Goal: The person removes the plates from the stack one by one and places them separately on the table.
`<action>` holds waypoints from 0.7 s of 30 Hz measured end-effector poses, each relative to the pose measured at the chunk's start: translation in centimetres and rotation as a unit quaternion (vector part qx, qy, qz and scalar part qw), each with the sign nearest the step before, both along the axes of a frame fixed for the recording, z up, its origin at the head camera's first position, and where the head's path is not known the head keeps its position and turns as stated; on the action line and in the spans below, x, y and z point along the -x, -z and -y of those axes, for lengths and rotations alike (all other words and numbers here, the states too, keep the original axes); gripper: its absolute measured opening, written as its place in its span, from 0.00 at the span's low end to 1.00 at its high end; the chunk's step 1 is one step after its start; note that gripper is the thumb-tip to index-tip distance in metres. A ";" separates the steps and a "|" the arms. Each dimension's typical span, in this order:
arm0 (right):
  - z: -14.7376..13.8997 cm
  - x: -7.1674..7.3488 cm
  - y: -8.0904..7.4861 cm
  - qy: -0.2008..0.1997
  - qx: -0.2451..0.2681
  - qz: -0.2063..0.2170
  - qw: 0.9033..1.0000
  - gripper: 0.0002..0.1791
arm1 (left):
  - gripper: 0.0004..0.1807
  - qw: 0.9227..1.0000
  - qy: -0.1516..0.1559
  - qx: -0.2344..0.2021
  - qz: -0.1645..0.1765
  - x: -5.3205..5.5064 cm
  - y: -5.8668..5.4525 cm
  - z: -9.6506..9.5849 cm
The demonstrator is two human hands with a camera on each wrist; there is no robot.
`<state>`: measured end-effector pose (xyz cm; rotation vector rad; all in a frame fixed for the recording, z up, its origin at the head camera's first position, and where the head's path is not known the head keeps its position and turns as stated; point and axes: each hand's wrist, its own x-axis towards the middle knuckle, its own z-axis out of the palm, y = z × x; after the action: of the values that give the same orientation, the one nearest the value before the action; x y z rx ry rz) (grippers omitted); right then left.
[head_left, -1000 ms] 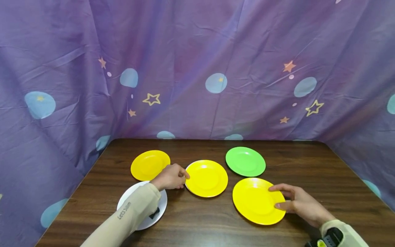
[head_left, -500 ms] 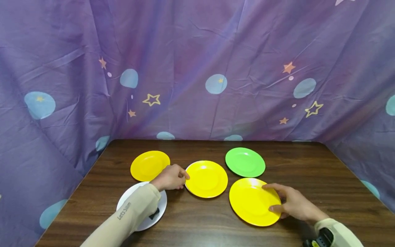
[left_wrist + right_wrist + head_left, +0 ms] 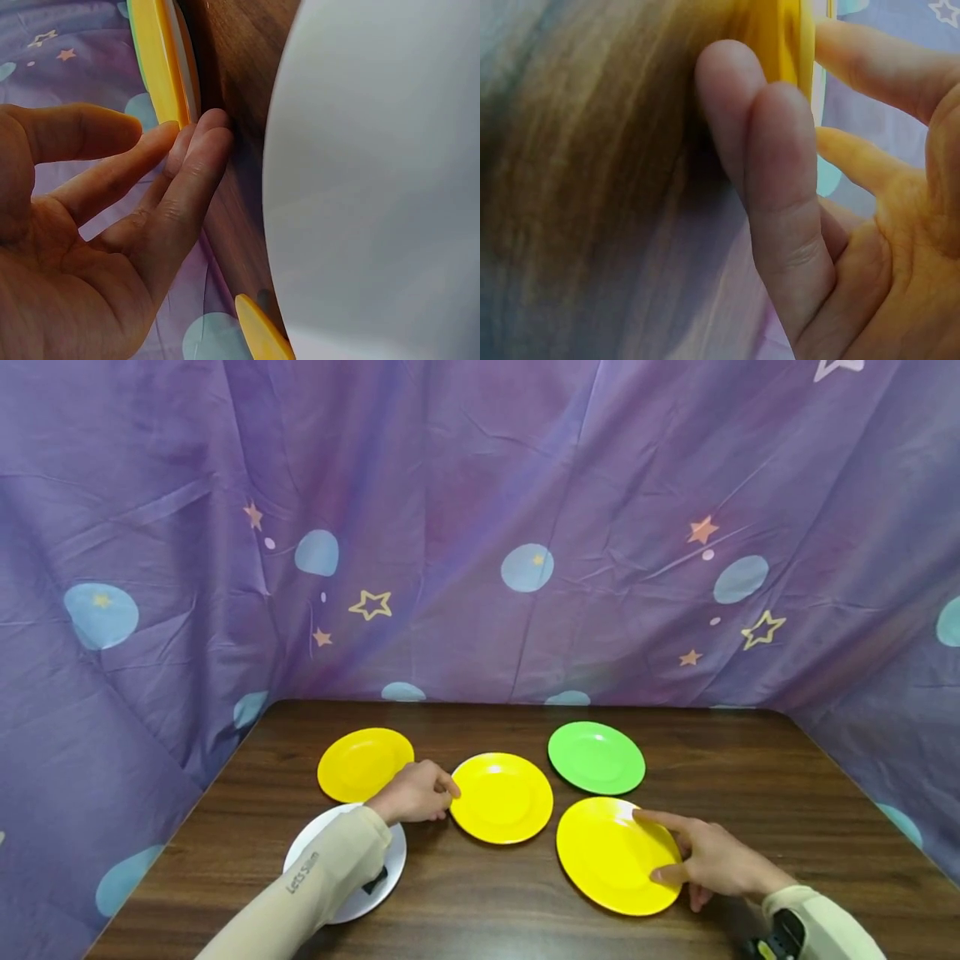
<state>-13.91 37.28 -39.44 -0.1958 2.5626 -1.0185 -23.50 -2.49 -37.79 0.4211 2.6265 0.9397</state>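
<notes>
In the head view a yellow plate point(image 3: 504, 797) lies at the middle of the table. My left hand point(image 3: 420, 793) reaches to its left rim, fingertips right at the edge. The left wrist view shows the thumb point(image 3: 90, 133) apart from the other fingers, and a pale band beside the plate's yellow edge point(image 3: 166, 60). Nearer and to the right lies another yellow plate point(image 3: 611, 860). My right hand point(image 3: 716, 860) is at its right side, with index finger and thumb extended over its rim. The other right fingers point(image 3: 784, 165) stretch past the rim, outside the plate.
A green plate point(image 3: 596, 758) lies behind the right yellow plate. At the back left is a deeper yellow plate point(image 3: 360, 766). A white plate point(image 3: 315, 835) sits beneath my left forearm, partly hidden. Purple curtain point(image 3: 465, 527) hangs behind the wooden table point(image 3: 465, 902).
The right yellow plate has slid slightly left along with my right hand. Its lower fingers now show outside the rim. My left hand keeps its place.
</notes>
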 end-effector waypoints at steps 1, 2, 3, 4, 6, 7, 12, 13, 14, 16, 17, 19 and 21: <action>0.0 0.0 0.0 -0.001 -0.002 0.000 1.000 0.48 | 0.12 1.000 -0.001 0.000 0.002 0.0 0.0 0.0; 0.0 0.0 -0.1 -0.003 -0.003 -0.001 1.000 0.48 | 0.12 1.000 -0.002 -0.001 0.005 0.1 0.0 0.0; 0.0 0.1 -0.1 -0.002 -0.005 -0.001 1.000 0.48 | 0.12 1.000 -0.004 -0.001 0.007 0.1 -0.1 0.0; 0.0 0.1 -0.2 -0.003 -0.006 -0.002 1.000 0.48 | 0.12 1.000 -0.004 0.000 0.008 0.2 -0.1 0.0; 0.1 0.2 -0.4 0.001 -0.012 0.001 1.000 0.48 | 0.12 1.000 -0.004 0.002 0.007 0.3 -0.3 -0.1; 0.1 0.3 -0.5 0.003 -0.015 0.002 1.000 0.48 | 0.12 1.000 -0.004 0.003 0.007 0.4 -0.4 -0.1; 0.2 0.6 -0.7 0.008 -0.022 0.000 1.000 0.49 | 0.12 1.000 -0.001 0.010 -0.004 0.5 -0.8 -0.1; 0.2 0.6 -0.7 0.006 -0.021 -0.002 1.000 0.49 | 0.12 1.000 -0.002 0.010 -0.005 0.5 -0.8 -0.1; 0.2 0.5 -0.6 0.004 -0.021 -0.004 1.000 0.49 | 0.12 1.000 -0.002 0.010 -0.004 0.4 -0.8 0.0; 0.3 0.5 -0.5 0.006 -0.024 0.000 1.000 0.49 | 0.12 1.000 -0.003 0.008 0.001 0.3 -0.7 0.0; 0.3 0.5 -0.5 0.006 -0.026 0.002 1.000 0.49 | 0.12 1.000 -0.003 0.007 0.005 0.2 -0.6 0.0; 0.3 0.4 -0.4 0.011 -0.033 0.009 0.999 0.49 | 0.12 1.000 -0.003 0.005 0.011 0.1 -0.4 0.0; 0.3 0.4 -0.3 0.015 -0.041 0.014 0.999 0.49 | 0.12 1.000 -0.001 0.004 0.010 0.0 -0.3 0.0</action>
<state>-14.34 36.96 -39.16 -0.1201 2.5831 -0.9178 -23.52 -2.44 -37.49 0.4052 2.6111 0.9299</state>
